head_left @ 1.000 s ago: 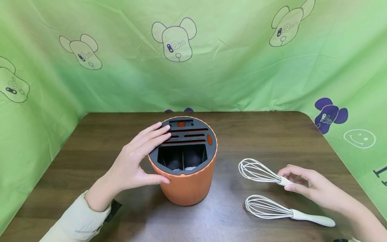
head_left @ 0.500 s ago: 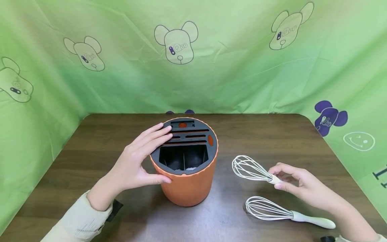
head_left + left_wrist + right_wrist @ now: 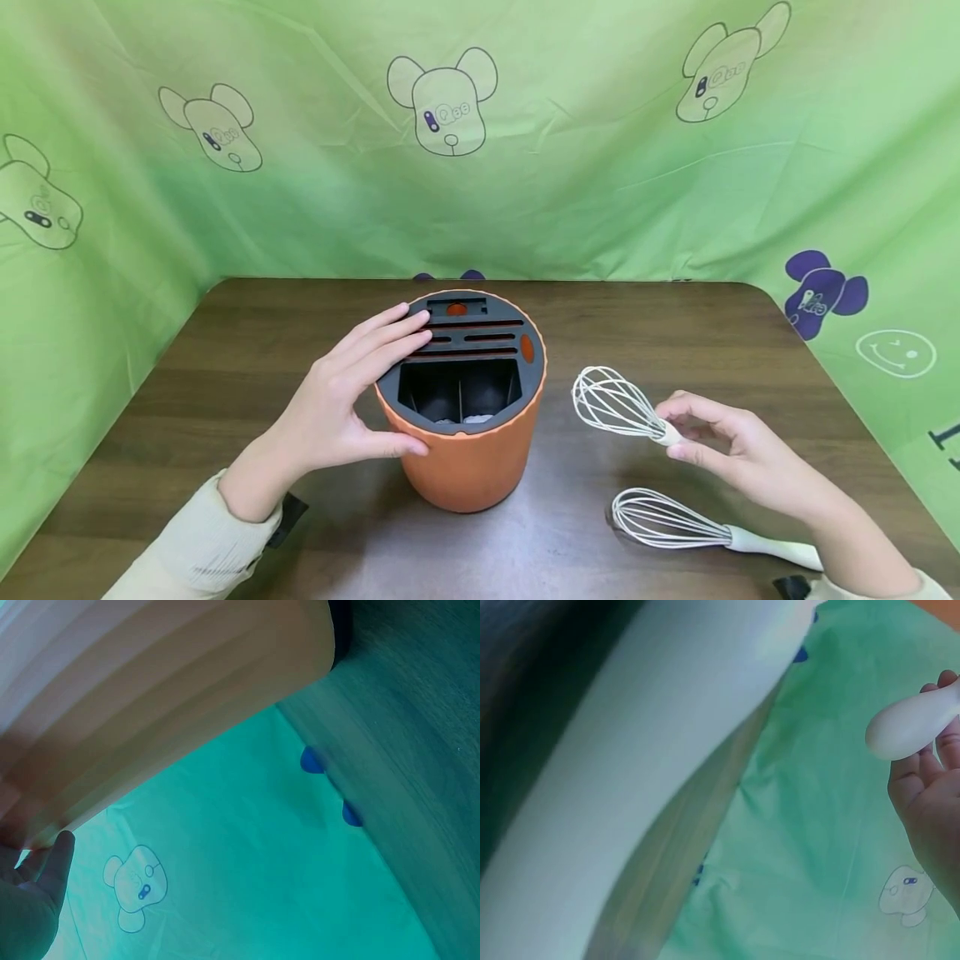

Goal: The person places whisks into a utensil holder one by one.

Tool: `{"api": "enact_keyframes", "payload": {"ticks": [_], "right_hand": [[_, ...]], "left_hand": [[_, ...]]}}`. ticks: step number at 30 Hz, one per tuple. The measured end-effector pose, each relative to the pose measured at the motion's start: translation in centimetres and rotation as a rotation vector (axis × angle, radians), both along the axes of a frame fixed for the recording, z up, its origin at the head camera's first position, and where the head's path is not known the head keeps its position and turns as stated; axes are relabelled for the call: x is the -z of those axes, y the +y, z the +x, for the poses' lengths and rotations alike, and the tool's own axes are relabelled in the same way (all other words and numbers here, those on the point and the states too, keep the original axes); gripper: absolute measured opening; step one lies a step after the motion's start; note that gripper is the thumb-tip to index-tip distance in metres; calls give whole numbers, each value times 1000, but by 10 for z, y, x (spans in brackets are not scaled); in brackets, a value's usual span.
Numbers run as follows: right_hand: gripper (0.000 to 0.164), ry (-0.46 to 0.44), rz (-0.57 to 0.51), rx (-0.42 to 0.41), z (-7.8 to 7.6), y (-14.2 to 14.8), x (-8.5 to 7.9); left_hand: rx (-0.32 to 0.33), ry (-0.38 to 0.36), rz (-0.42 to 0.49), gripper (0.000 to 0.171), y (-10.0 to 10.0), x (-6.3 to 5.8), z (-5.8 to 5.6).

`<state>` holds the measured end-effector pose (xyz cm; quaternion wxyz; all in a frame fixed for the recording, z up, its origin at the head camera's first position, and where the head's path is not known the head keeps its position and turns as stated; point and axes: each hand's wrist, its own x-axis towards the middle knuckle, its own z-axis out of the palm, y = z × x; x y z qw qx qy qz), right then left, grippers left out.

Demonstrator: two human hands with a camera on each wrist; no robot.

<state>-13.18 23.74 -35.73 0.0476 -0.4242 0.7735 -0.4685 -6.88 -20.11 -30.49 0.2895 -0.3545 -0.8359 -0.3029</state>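
Note:
An orange utensil holder (image 3: pixel 472 467) with a slotted dark grey insert (image 3: pixel 495 346) stands upright on the table. My left hand (image 3: pixel 337 396) rests on its left side, fingers straight across the insert and thumb against the front wall. To the right, my right hand (image 3: pixel 742 454) pinches a white whisk (image 3: pixel 618 404) by its handle near the wires, the wire head pointing left and raised toward the holder. In the right wrist view the whisk's rounded handle end (image 3: pixel 907 731) sticks out of the hand. A second white whisk (image 3: pixel 667 521) lies below, its handle end hidden by my right wrist.
The brown wooden table (image 3: pixel 292 533) is bounded at the back and sides by a green printed cloth (image 3: pixel 562 192). The holder has a large divided opening (image 3: pixel 457 387) at the front, narrow slots behind it. A big blurred pale shape fills the left of the right wrist view.
My right hand has moved left and slightly up with the whisk, whose wire head is now tilted more upward. The left hand, holder and second whisk stay in place.

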Motion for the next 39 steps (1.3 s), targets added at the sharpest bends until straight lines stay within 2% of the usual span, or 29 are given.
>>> {"api": "enact_keyframes", "payload": {"ticks": [7, 14, 21, 25, 28, 36, 39], "right_hand": [[40, -19, -18, 12, 4, -15, -7], [43, -30, -133, -65, 2, -31, -13], [47, -87, -164, -64, 4, -42, -14], [46, -90, -222, -111, 5, -50, -14], [46, -82, -260, -133, 4, -56, -18], [44, -95, -297, -109, 2, -68, -35], [47, -105, -366, -143, 1, -71, -37]], "left_hand": [[-1, 0, -2, 88, 0, 1, -1], [3, 1, 1, 88, 0, 0, -2], [3, -9, 7, 89, 0, 1, -2], [-3, -11, 1, 89, -1, 2, 1], [-7, -9, 1, 88, -1, 2, 2], [-7, -2, 9, 88, -1, 1, 2], [-5, -7, 9, 88, 0, 1, 1]]}}
